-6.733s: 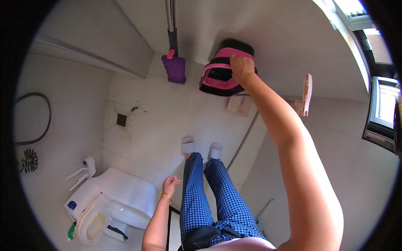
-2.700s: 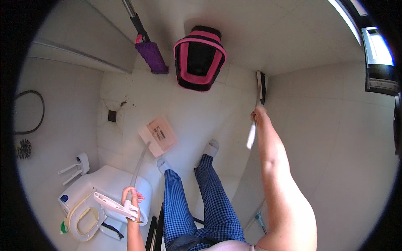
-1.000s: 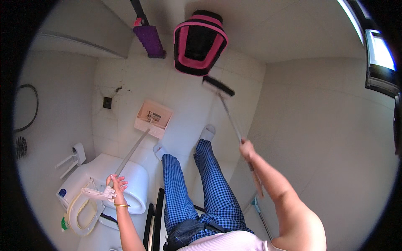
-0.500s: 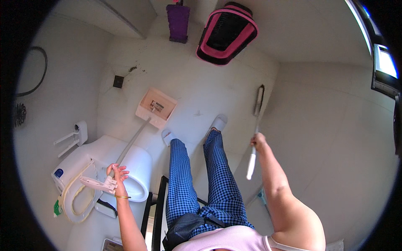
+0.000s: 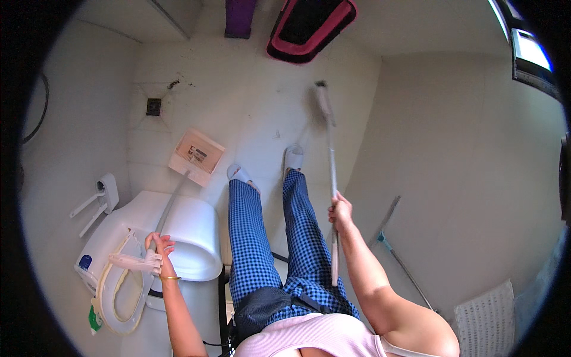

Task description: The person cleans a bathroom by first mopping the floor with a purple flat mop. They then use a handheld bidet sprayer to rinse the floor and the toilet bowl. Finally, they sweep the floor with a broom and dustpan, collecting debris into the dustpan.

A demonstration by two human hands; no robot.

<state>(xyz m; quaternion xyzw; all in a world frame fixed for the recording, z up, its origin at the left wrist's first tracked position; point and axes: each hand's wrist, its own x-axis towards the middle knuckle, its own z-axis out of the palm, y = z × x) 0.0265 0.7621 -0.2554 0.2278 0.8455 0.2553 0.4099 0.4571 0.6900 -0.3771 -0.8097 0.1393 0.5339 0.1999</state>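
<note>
Head view: the left hand, loosely curled, has hold of the dustpan, beyond the toilet; the right hand clenches the broom, right of the toilet. A slack left hold could tilt the dustpan; hasty strokes could scatter dirt. Since half a second ago, the broom's head has left the wall
</note>
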